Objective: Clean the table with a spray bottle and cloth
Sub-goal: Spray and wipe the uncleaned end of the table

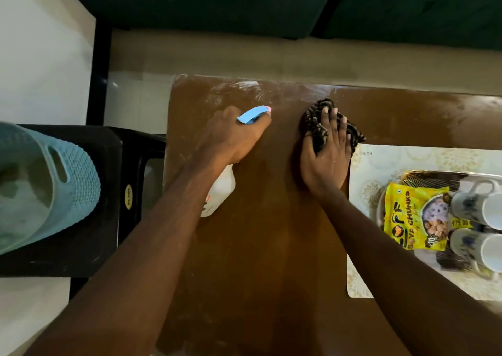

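Observation:
My left hand (233, 133) grips the neck of a white spray bottle (221, 190) with a blue trigger head, held over the left part of the brown table (258, 247). The nozzle points toward the table's far edge. My right hand (326, 154) presses a crumpled dark patterned cloth (315, 116) onto the tabletop, fingers spread over it. Wet, whitish streaks cover the far strip of the table beyond both hands.
A pale placemat (361, 282) on the right carries a tray (423, 173) with a yellow snack packet (413, 214) and two white mugs (478, 206). A light blue basket (54, 182) sits on a black chair (81, 260) to the left. A dark green sofa (271, 2) lies beyond the table.

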